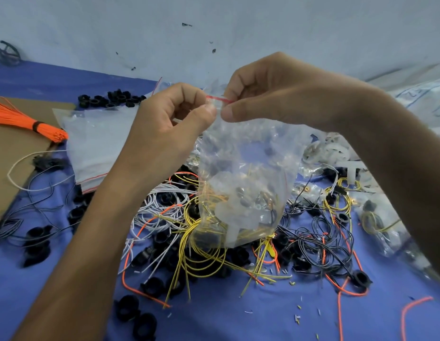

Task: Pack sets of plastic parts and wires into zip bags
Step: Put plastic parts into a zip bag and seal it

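A clear zip bag (243, 183) with a red seal strip hangs upright above the blue table. It holds white plastic parts, small dark parts and yellow wire. My left hand (169, 126) pinches the left end of the red strip between thumb and fingers. My right hand (275, 92) pinches the strip just to the right of it. Under the bag lies a tangle of yellow, white, orange and black wires (189, 232) mixed with black plastic rings (152, 284).
A stack of empty zip bags (95, 143) lies at the left beside a bundle of orange wires (29, 119) on cardboard (9, 163). More black rings (110, 98) sit behind. Filled bags (376, 222) lie at the right. A pale wall stands behind.
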The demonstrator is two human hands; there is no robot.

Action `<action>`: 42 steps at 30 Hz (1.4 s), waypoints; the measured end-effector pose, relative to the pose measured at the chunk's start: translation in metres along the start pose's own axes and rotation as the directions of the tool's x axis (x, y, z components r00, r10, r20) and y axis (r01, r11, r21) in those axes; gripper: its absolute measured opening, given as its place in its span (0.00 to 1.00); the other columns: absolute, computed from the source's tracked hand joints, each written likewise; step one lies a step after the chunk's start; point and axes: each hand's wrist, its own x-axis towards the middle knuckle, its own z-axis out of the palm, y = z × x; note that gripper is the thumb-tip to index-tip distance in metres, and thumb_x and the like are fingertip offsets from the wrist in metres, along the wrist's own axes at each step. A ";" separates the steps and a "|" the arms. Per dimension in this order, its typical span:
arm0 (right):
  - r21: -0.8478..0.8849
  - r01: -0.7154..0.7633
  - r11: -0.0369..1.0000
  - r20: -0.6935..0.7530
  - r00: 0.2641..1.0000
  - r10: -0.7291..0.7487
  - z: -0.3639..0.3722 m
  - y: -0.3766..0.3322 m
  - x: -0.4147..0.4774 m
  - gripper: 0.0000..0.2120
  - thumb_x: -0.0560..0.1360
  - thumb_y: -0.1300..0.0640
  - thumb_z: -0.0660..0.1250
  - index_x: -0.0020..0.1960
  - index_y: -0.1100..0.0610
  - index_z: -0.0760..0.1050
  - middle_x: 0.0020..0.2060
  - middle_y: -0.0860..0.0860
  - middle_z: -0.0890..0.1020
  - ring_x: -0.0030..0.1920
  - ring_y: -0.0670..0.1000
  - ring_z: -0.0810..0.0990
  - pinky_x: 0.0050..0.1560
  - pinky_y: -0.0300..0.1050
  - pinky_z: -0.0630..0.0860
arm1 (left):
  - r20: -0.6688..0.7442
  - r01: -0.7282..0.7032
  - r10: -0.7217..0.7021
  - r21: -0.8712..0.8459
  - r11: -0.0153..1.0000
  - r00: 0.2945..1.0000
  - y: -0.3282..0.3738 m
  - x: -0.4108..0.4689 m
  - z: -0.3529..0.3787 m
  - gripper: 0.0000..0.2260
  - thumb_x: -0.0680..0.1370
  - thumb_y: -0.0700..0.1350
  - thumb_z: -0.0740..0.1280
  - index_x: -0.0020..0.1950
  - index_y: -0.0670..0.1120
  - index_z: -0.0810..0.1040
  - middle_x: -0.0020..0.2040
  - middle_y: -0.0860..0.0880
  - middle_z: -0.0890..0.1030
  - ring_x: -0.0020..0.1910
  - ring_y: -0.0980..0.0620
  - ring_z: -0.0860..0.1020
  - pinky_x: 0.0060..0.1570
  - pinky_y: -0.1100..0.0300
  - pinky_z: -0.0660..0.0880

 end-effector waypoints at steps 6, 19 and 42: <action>-0.076 0.012 0.997 -0.006 1.000 -0.013 0.000 0.004 -0.004 0.08 0.74 0.52 0.73 0.47 0.56 0.81 0.32 0.46 0.78 0.32 0.43 0.72 0.31 0.34 0.65 | 0.048 -0.040 0.039 0.027 0.999 0.998 0.000 -0.001 0.001 0.03 0.78 0.47 0.68 0.45 0.52 0.81 0.36 0.53 0.78 0.33 0.54 0.72 0.33 0.52 0.71; -0.298 0.012 0.955 -0.026 0.999 -0.020 -0.001 0.008 -0.010 0.04 0.75 0.49 0.71 0.43 0.48 0.78 0.29 0.35 0.77 0.30 0.38 0.72 0.31 0.27 0.65 | 0.032 -0.050 0.048 0.070 0.996 0.998 -0.004 -0.001 0.001 0.03 0.78 0.48 0.69 0.45 0.54 0.81 0.34 0.57 0.77 0.32 0.59 0.72 0.33 0.64 0.70; -0.302 0.042 0.952 -0.116 0.990 -0.081 0.003 0.015 -0.023 0.03 0.73 0.50 0.73 0.44 0.49 0.82 0.33 0.41 0.81 0.35 0.37 0.76 0.37 0.28 0.69 | 0.058 -0.049 0.042 0.121 0.991 0.997 -0.003 -0.003 0.004 0.04 0.72 0.55 0.74 0.45 0.59 0.81 0.40 0.59 0.84 0.35 0.39 0.78 0.31 0.53 0.75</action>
